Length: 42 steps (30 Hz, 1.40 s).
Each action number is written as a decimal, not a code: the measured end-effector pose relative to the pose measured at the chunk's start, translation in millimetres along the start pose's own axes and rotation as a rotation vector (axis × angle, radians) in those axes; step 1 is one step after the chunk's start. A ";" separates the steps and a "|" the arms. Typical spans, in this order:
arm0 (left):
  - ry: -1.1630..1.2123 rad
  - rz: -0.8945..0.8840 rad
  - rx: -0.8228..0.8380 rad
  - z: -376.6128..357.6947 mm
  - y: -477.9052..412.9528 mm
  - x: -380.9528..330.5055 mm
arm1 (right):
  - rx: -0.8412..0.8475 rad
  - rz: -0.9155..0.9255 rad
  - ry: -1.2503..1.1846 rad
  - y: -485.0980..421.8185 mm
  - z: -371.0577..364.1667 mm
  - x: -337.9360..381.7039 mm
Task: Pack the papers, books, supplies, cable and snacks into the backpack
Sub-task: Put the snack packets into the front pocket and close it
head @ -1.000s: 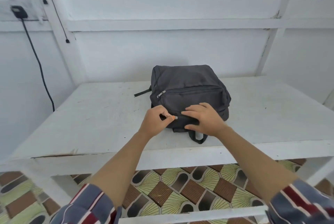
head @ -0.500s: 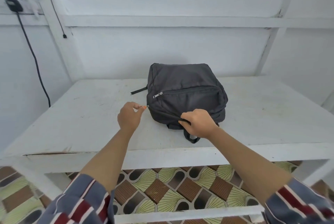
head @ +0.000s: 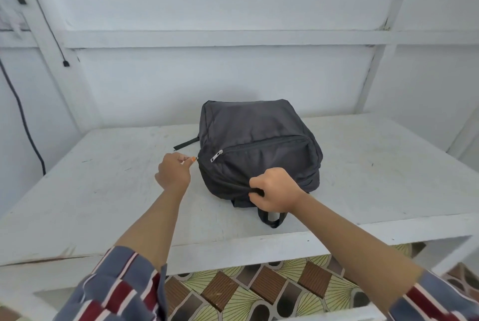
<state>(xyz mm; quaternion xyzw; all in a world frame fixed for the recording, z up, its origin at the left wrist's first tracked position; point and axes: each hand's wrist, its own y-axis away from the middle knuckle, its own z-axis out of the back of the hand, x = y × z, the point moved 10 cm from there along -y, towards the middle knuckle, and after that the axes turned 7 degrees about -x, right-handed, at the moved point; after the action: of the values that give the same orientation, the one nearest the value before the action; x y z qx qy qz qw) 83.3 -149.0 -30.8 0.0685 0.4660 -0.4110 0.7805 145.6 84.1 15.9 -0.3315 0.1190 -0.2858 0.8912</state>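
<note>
Now: left hand [head: 173, 173] pinches zipper pull [head: 194, 158]; right hand [head: 274, 190] fingers clutch backpack [head: 259, 134] edge.

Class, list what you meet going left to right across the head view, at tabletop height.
Black wall cable → left hand, pinching a zipper tab → silver front-pocket zipper pull → right hand, gripping the dark grey fabric backpack.
</note>
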 end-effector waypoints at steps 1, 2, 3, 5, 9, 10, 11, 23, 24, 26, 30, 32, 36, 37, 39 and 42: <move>0.002 0.003 0.002 -2.9 -3.3 -0.3 | 0.013 0.004 -0.011 -0.9 -2.2 -0.4; 0.001 0.003 0.003 -5.8 -6.3 -1.1 | 0.020 0.008 -0.023 -1.8 -3.6 0.0; -0.003 0.000 0.005 -9.2 -9.2 -2.4 | 0.020 0.014 -0.034 -2.6 -3.8 0.8; -0.019 -0.007 0.003 -14.4 -13.7 -5.3 | 0.023 0.026 -0.057 -4.3 -3.0 3.1; -0.045 -0.010 -0.003 -21.8 -19.1 -7.9 | 0.039 0.029 -0.086 -4.8 -4.2 5.4; -0.040 -0.008 0.002 -24.1 -20.4 -6.8 | 0.048 0.025 -0.093 -4.5 -5.3 5.4; -0.028 -0.006 0.016 -26.9 -22.0 -5.0 | 0.059 0.016 -0.100 -4.0 -6.3 4.7; 0.279 -0.420 0.103 -2.4 28.7 -15.5 | -0.531 -0.525 -0.073 52.8 91.3 -97.8; 0.276 -0.463 0.102 1.3 37.4 -18.4 | -0.583 -0.659 -0.062 71.8 98.3 -117.4; 0.254 -0.577 0.101 6.7 57.3 -27.3 | -0.582 -0.873 -0.078 108.6 99.3 -146.3; 0.193 -0.699 0.164 3.6 89.5 -36.3 | -0.390 -0.785 -0.171 132.3 77.6 -144.7; 0.155 -0.744 0.198 -0.3 99.6 -40.8 | -0.303 -0.639 -0.167 127.2 66.4 -130.7; 0.001 -0.829 0.292 -14.4 119.0 -46.0 | -0.166 -0.502 -0.138 120.3 45.9 -116.1; -0.042 -0.830 0.327 -19.5 121.6 -42.9 | -0.133 -0.485 -0.122 120.8 42.9 -115.9; -0.123 -0.818 0.363 -25.7 123.1 -34.4 | -0.056 -0.431 -0.078 124.3 38.5 -115.4; -0.164 -0.906 0.266 -18.3 127.8 -42.1 | 0.019 -0.356 -0.003 125.8 37.0 -111.7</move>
<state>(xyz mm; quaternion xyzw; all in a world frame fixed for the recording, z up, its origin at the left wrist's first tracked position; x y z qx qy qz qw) 151.6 -32.3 -43.2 -0.0748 0.3290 -0.7701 0.5414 124.3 246.7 -36.6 -0.3392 0.0545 -0.4396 0.8299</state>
